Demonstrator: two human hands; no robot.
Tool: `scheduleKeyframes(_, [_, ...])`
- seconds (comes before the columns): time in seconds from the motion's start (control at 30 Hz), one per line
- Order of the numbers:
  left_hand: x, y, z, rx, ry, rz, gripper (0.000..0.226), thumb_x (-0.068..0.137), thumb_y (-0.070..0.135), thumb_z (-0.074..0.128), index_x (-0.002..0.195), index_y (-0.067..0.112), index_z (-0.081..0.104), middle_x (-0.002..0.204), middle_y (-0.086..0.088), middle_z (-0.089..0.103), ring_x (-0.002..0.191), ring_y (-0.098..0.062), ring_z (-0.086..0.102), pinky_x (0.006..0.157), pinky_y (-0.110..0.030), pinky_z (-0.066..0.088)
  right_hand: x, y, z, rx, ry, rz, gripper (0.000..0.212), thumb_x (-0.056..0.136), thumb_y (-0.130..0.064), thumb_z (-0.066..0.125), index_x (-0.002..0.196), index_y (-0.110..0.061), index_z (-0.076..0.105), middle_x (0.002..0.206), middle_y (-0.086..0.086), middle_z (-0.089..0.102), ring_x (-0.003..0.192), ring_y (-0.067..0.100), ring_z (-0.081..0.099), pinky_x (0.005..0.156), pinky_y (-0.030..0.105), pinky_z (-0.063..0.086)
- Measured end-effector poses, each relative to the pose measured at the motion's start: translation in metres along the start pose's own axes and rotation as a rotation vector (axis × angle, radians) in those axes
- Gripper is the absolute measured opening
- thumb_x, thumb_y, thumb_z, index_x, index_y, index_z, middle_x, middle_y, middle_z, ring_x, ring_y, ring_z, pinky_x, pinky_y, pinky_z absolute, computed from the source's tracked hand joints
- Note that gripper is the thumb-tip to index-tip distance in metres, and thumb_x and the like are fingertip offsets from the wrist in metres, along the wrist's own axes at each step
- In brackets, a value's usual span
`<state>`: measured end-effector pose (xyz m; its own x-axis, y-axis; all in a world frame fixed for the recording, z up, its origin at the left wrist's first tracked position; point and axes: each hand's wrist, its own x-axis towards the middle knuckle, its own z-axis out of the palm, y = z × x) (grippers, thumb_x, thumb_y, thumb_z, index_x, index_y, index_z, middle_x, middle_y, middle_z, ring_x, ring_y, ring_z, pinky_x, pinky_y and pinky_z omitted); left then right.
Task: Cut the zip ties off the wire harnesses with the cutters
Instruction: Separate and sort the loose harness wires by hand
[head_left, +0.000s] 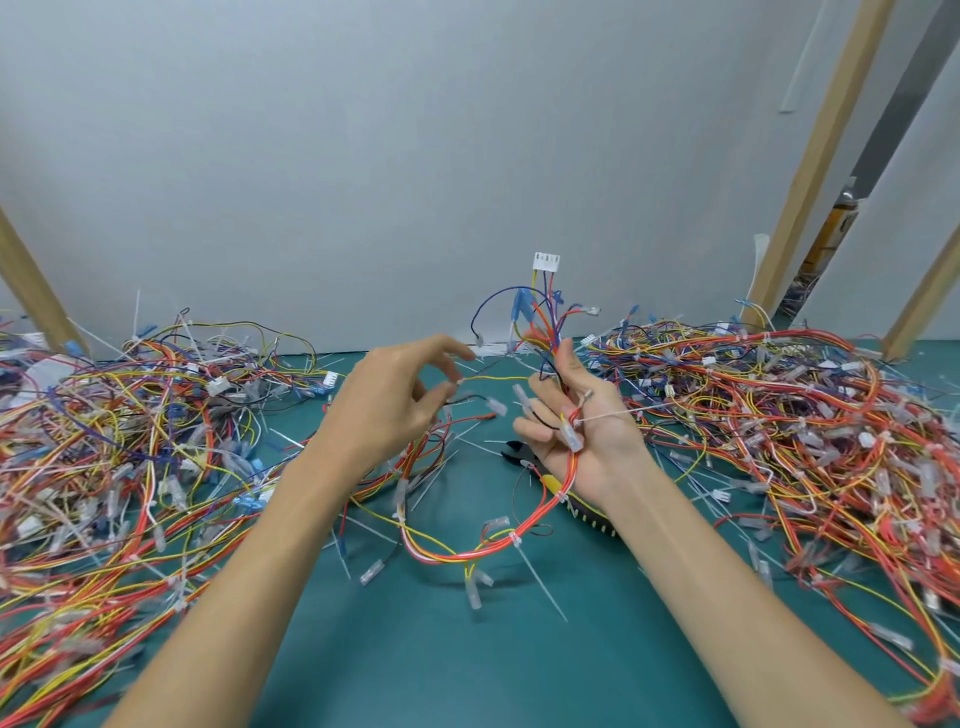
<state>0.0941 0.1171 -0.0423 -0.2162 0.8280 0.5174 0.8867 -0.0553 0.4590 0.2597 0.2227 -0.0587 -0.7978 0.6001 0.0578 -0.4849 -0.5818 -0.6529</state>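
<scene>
Right hand (605, 436) around wire harness (530, 524)

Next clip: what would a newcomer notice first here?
A left pile and a right pile of tangled coloured wire harnesses flank the green mat. Between them the right hand grips one harness, its white connector sticking up, while the left hand pinches its yellow wire. The cutters lie unheld beneath the right hand.

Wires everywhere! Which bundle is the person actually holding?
The harness gripped in the right hand, its white connector sticking up and red wires looping down over the green mat; the others lie in a left pile and a right pile.
</scene>
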Motion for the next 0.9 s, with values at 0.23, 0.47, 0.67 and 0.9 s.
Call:
scheduleKeyframes(0.23, [0.0, -0.006, -0.004, 0.003, -0.057, -0.158, 0.02, 0.081, 0.034, 0.077, 0.087, 0.027, 0.059, 0.086, 0.012, 0.068, 0.059, -0.01, 0.065, 0.066, -0.033, 0.053, 0.0, -0.002, -0.002, 0.029, -0.028, 0.011, 0.028, 0.093, -0.038, 0.052, 0.098, -0.018, 0.07, 0.042, -0.005, 0.025, 0.041, 0.012, 0.004, 0.045, 0.024, 0.01])
scheduleKeyframes(0.47, [-0.002, -0.028, -0.028, 0.139, -0.365, -0.234, 0.019, 0.083, 0.032, 0.075, 0.1, 0.026, 0.069, 0.091, 0.009, 0.07, 0.082, -0.007, 0.066, 0.078, -0.025, 0.049, 0.0, -0.006, -0.004, 0.039, 0.047, -0.028, 0.019, 0.091, -0.039, 0.053, 0.098, -0.021, 0.054, 0.044, -0.005, 0.023, 0.041, 0.011, 0.004, 0.046, 0.023, 0.009])
scheduleKeyframes(0.67, [-0.015, -0.06, -0.051, 0.369, -0.376, -0.465, 0.044, 0.084, 0.051, 0.067, 0.117, 0.023, 0.06, 0.116, 0.0, 0.066, 0.114, -0.023, 0.059, 0.097, -0.035, 0.044, -0.002, -0.015, -0.004, 0.073, 0.105, -0.045, 0.035, 0.097, -0.04, 0.047, 0.071, -0.018, 0.042, 0.042, -0.004, 0.022, 0.036, 0.011, 0.007, 0.045, 0.021, 0.01])
scheduleKeyframes(0.9, [-0.039, -0.103, -0.086, 0.398, -0.096, -0.644, 0.057, 0.08, 0.023, 0.078, 0.131, 0.023, 0.054, 0.141, -0.011, 0.048, 0.13, -0.031, 0.044, 0.108, -0.049, 0.035, -0.008, -0.042, -0.004, 0.003, 0.127, -0.076, 0.037, 0.102, -0.035, 0.042, 0.078, -0.018, 0.063, 0.045, -0.005, 0.014, 0.039, 0.01, -0.001, 0.031, 0.018, 0.007])
